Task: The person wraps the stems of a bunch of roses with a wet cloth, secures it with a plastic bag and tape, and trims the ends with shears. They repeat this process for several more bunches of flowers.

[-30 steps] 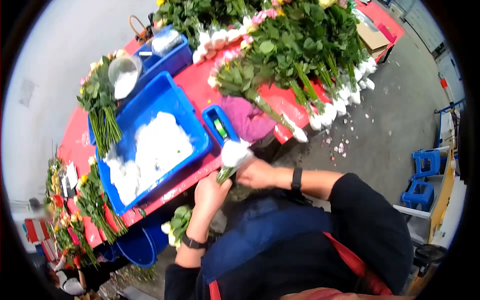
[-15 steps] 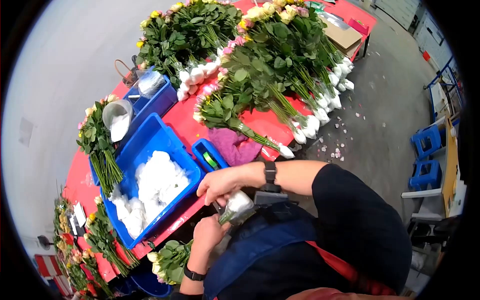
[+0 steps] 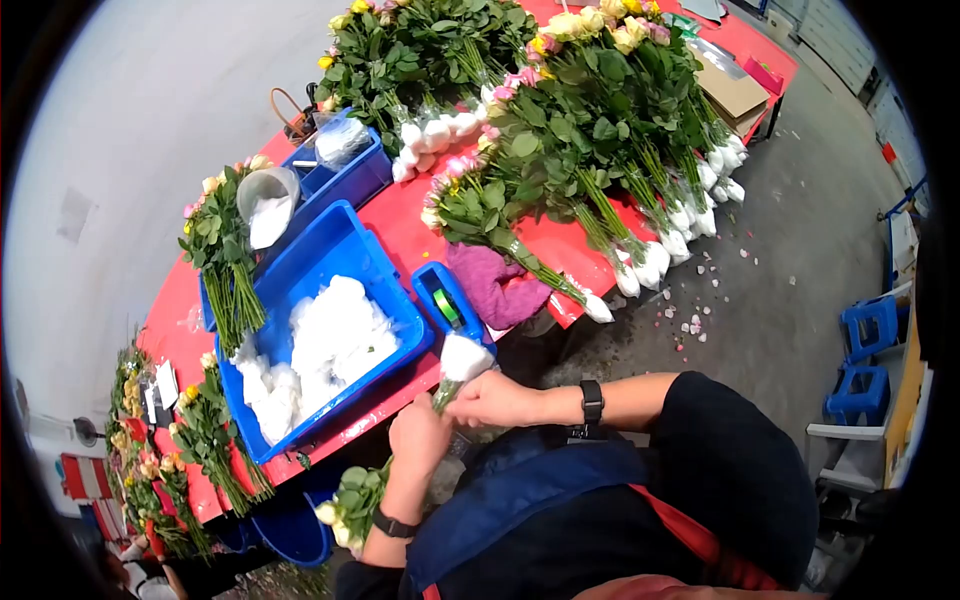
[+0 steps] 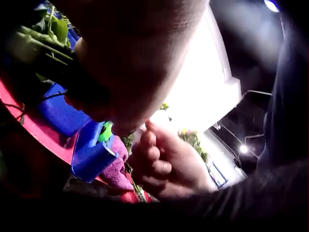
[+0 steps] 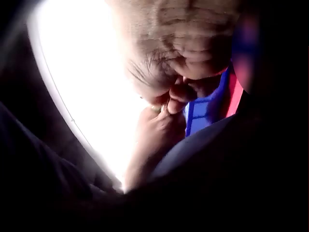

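Note:
In the head view my left hand [image 3: 420, 435] grips the stems of a bunch of roses [image 3: 350, 502], whose pale heads hang out below my left forearm. The stem ends point away from me, covered by a white wad in a clear bag [image 3: 465, 357]. My right hand [image 3: 497, 400] pinches the bunch just under this wad, close beside the left hand. Curled fingers of the right hand [image 4: 169, 164] show in the left wrist view by the stems. In the right wrist view both hands meet, hiding most of the bunch.
Beyond the hands, a blue tray [image 3: 353, 232] holds white wads [image 3: 340, 335]. A small blue box [image 3: 428, 278] with a green tape roll [image 3: 447, 308] stands next to a purple cloth [image 3: 495, 285]. Several wrapped rose bunches [image 3: 600, 130] cover the red table [image 3: 385, 222].
My right hand first moved left toward the tray's near corner, apart from the white wad, then came back to the bunch beneath it. The wad end has risen away from my body.

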